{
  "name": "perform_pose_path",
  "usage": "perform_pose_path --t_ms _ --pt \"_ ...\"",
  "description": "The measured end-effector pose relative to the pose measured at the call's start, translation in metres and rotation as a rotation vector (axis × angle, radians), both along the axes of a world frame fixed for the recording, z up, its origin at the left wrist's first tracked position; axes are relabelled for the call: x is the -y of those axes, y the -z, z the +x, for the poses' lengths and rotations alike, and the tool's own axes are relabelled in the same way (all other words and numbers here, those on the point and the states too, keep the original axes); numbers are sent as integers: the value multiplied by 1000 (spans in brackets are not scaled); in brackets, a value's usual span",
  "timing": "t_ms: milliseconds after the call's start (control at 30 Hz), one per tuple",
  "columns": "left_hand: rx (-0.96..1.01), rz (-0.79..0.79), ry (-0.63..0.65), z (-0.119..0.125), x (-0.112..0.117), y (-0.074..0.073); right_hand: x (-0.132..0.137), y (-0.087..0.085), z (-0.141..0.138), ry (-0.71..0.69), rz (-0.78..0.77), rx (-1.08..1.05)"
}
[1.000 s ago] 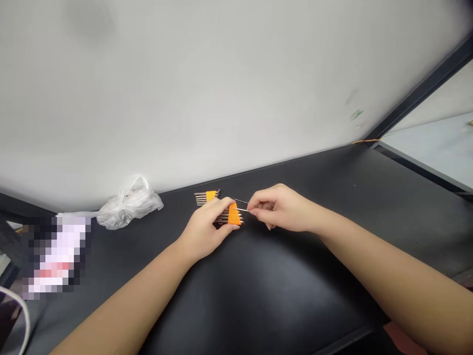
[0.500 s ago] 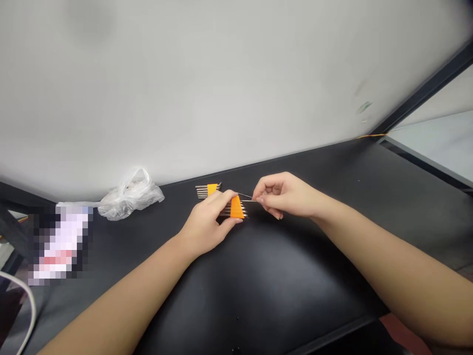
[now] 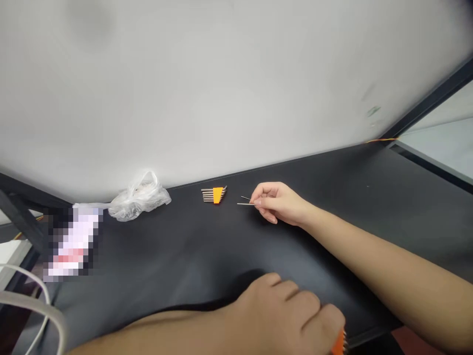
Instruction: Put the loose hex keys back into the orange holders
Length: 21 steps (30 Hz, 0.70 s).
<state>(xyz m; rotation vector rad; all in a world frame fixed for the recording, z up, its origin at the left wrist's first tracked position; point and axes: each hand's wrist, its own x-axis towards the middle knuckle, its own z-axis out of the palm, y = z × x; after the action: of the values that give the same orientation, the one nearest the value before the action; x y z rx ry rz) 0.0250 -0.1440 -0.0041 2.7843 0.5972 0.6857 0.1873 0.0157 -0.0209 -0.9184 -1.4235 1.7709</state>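
Note:
My right hand (image 3: 278,202) rests on the black table (image 3: 192,246) with its fingers pinched on a thin metal pin (image 3: 244,203) that points left. A second loose pin (image 3: 245,197) lies just behind it. My left hand (image 3: 288,310) is low at the near edge of the table, closed on an orange pin holder (image 3: 339,346) of which only a corner shows. Another orange holder with a row of pins (image 3: 215,194) lies on the table near the wall, left of my right hand.
A crumpled clear plastic bag (image 3: 138,198) lies by the white wall at the back left. A blurred packet (image 3: 72,242) sits at the table's left end, with white cable (image 3: 33,301) below it. A black frame (image 3: 424,106) and glass panel stand at the right.
My left hand has pulled the orange holder away from the pin and down toward the table's near edge. My right hand keeps the pulled-out pin near the same spot.

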Motion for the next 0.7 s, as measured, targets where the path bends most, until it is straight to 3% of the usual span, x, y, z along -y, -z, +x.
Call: perform_pose_path --t_ms 200,433,700 --pt "45 141 15 6 14 12 1 7 0 -16 -15 -32" --pt "60 232 -18 -2 11 4 0 11 -4 3 -13 -59" --pt "-53 110 -298 -24 -20 4 6 6 0 89 -105 -135"
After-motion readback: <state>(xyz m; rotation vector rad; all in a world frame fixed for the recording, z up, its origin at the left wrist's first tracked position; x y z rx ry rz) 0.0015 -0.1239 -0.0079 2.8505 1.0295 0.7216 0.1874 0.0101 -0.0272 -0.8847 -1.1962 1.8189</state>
